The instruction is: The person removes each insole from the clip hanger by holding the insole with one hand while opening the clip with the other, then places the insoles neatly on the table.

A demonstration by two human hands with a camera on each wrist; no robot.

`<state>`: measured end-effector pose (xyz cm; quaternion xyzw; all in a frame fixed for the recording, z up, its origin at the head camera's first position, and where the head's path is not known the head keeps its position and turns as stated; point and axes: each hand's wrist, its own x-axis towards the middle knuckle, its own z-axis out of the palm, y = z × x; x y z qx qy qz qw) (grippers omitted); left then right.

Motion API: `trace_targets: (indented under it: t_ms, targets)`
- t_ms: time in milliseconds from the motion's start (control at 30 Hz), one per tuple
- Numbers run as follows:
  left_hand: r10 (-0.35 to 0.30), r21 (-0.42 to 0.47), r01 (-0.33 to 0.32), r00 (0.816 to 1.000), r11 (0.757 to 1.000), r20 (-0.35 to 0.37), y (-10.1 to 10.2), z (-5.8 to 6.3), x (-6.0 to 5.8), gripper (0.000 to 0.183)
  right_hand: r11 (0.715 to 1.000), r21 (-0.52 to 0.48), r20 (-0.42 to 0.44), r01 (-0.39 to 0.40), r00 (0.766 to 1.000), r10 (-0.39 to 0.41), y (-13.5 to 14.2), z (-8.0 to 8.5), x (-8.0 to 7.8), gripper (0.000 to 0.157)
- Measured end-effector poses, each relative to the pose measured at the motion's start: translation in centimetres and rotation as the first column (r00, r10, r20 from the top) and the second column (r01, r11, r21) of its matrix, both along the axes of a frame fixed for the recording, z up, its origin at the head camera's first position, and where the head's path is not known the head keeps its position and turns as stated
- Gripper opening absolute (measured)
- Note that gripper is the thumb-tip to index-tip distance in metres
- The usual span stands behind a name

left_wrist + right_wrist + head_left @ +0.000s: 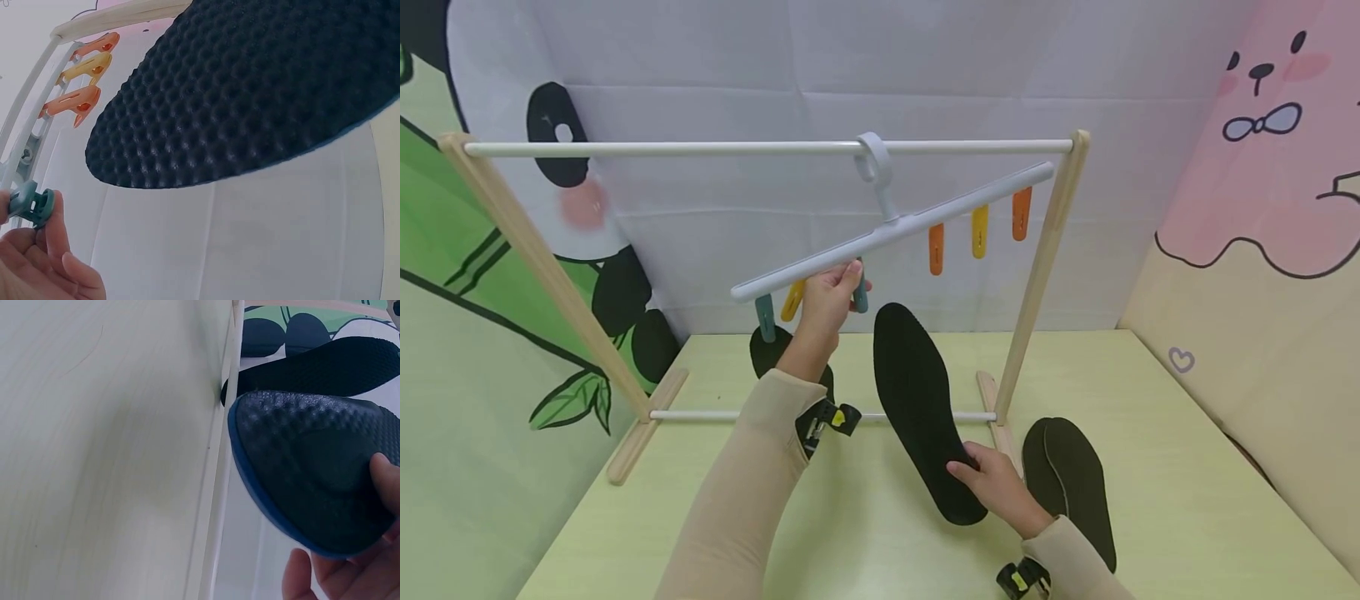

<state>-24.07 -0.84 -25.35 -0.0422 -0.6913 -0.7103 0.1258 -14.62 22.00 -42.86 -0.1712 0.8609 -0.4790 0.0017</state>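
Note:
My left hand (829, 308) pinches a teal clip (860, 292) on the white clip hanger (895, 229). In the left wrist view, thumb and fingers press the teal clip (34, 203) from both sides. My right hand (1000, 486) grips a black insole (917, 408) by its lower end, thumb on top; its upper end points up towards that clip, apart from it. The right wrist view shows the insole's dimpled underside (312, 456) and blue edge. Another black insole (767, 348) hangs from the left-end teal clip (765, 318), partly hidden behind my left arm.
The hanger tilts, left end low, hooked on the white rail (700, 149) of a wooden rack (1045, 267). A yellow clip (793, 300) sits left of my hand; orange and yellow clips (980, 232) hang right. Dark insoles (1067, 483), apparently overlapping, lie on the table (1187, 467) at right.

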Motion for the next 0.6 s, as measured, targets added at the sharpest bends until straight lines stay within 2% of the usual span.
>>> trace_targets:
  t_ms: [600]
  targets:
    - [0.01,-0.005,-0.01,1.0,1.0,0.019,-0.07,-0.03,0.02,0.027,1.0,0.008,-0.004,0.011,1.0,-0.011,0.73,-0.11,0.02,0.012]
